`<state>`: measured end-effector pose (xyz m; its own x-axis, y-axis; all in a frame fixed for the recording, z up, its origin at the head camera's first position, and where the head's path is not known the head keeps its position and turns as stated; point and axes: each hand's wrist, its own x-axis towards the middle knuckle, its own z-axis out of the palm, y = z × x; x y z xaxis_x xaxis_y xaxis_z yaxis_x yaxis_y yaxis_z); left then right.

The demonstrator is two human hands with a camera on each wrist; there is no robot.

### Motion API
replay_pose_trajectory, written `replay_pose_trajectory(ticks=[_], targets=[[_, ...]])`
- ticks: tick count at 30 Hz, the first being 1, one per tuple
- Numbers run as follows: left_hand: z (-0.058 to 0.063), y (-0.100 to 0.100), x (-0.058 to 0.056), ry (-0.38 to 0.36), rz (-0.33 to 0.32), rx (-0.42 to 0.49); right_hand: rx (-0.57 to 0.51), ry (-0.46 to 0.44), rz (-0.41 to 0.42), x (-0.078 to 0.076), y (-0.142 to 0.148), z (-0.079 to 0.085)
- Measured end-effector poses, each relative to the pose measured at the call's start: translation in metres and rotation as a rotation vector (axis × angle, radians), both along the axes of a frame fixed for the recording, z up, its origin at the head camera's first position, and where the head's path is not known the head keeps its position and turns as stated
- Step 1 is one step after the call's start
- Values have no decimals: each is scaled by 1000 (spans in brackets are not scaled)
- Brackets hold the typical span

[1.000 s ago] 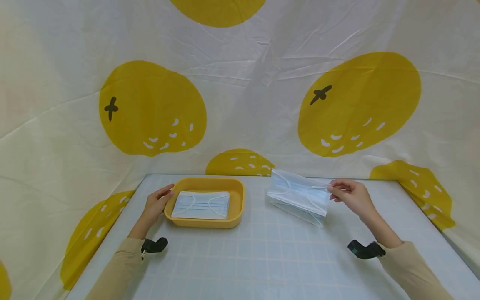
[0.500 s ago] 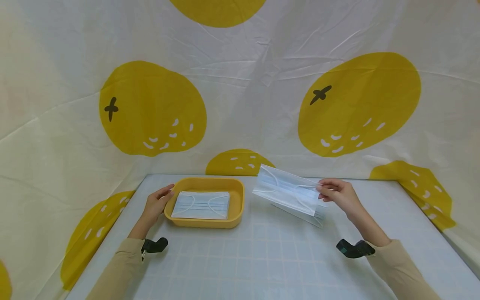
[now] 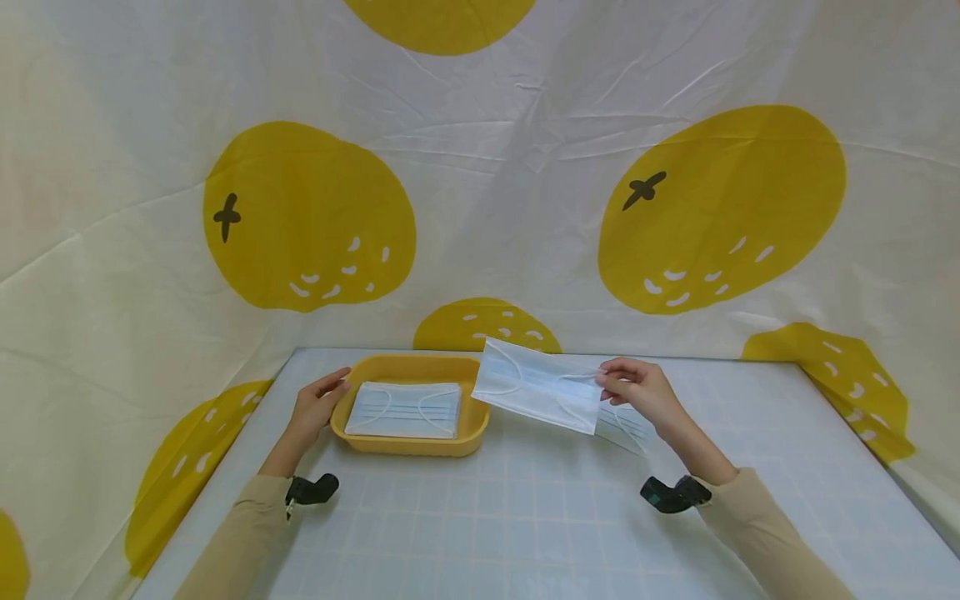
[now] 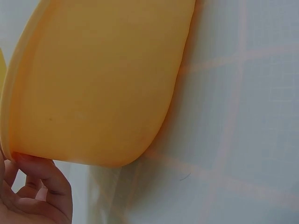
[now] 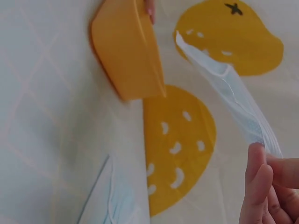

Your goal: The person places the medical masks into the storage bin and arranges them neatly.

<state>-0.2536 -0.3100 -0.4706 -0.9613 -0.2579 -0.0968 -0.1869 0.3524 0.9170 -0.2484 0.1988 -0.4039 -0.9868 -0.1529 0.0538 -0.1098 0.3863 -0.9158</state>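
My right hand [image 3: 643, 396] pinches a pale blue disposable face mask [image 3: 534, 387] by its right edge. The mask is held up and tilted, its left end overlapping the tray's right rim in the head view. In the right wrist view the mask [image 5: 233, 95] appears nearly edge-on between thumb and fingers. A yellow tray [image 3: 474, 425] stands on the left with face masks [image 3: 402, 410] stacked inside. My left hand [image 3: 309, 412] holds the tray's left rim, fingers curled at its edge in the left wrist view. Another face mask [image 3: 624, 427] lies on the table, partly hidden behind the held one.
A pale checked cloth [image 3: 480, 525] covers the table. Behind and beside it hangs a white curtain [image 3: 510, 208] with yellow fruit prints. Black wrist cameras [image 3: 677, 495] jut inward from both sleeves.
My right hand has carried the face mask leftward, off the one on the table and up to the tray's right side. The left hand and tray stay in place.
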Motion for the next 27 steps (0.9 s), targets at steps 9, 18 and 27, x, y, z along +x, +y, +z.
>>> replay_pose_trajectory(ticks=[9,18,27], targets=[[0,0,1,4,-5,-4,-65,-88,39,-7,-25,-12],[1,0,2,2,-2,1,-86,-88,77,-12,-49,-14],[1,1,2,-3,-8,-12,-114,-114,116,-16,-72,-20]])
